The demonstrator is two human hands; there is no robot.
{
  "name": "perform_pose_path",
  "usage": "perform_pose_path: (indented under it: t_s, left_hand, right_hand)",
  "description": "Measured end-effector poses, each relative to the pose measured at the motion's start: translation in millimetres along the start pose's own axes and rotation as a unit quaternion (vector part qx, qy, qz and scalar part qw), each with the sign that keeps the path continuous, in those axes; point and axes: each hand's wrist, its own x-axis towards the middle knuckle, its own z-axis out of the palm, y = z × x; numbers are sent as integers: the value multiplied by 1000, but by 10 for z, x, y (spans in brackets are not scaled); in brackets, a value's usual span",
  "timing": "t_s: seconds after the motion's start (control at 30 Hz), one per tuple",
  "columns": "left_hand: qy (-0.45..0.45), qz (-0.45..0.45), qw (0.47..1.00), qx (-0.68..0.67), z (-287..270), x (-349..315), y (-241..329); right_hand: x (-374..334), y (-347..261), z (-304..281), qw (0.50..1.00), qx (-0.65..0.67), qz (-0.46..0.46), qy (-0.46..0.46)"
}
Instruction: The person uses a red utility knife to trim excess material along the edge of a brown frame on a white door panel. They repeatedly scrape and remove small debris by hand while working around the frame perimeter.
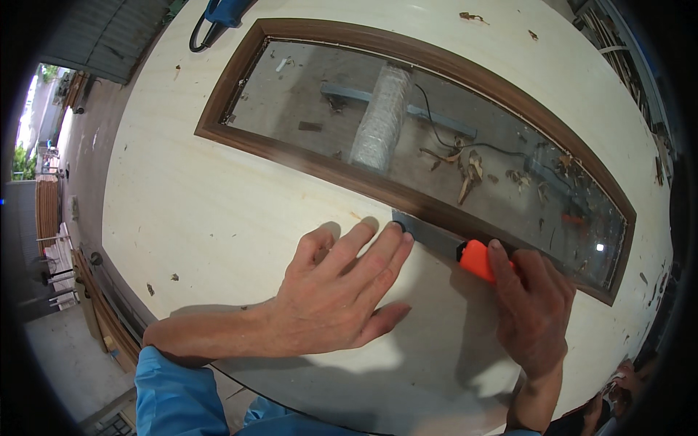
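My right hand (536,312) is closed around the orange handle (483,261) of a long, flat-bladed tool that looks like a knife. Its grey blade (430,235) lies along the near edge of a brown wood-grain frame (313,164). With fingers apart, my left hand (342,294) rests palm down on the pale panel (240,196); its fingertips reach the blade's far end, where a small dark spot shows beside them. The frame surrounds a long pane of clear glass (291,91) with one curved side.
A blue power tool (227,13) with a dark cord lies at the panel's far left. Through the glass show a plastic-wrapped post (382,120), a cable and dry leaves (471,176). Wooden boards (105,320) stand at the left. Part of another person (624,381) appears at the lower right.
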Motion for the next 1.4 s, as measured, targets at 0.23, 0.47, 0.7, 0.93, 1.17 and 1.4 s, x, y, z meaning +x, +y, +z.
perform_pose_path:
  t_s: [0.23,0.47,0.7,0.93,1.17,1.4]
  left_hand:
    - [8,-7,1000,-8,17,11,-6]
    - [10,-6,1000,-1,31,13,-20]
    - [25,5,1000,3,35,-28,-26]
    - [22,1,1000,1,23,-38,-8]
    - [19,-7,1000,1,4,-15,0]
    - [15,-2,1000,-2,9,5,-7]
  right_hand:
    - [7,-50,27,999,19,34,-5]
    - [-82,-55,214,997,-68,11,47]
    - [-109,-10,188,996,-53,-34,65]
    - [-32,-87,119,999,-23,9,34]
    - [29,-94,97,1000,-7,18,18]
    - [-34,-146,206,998,-47,22,34]
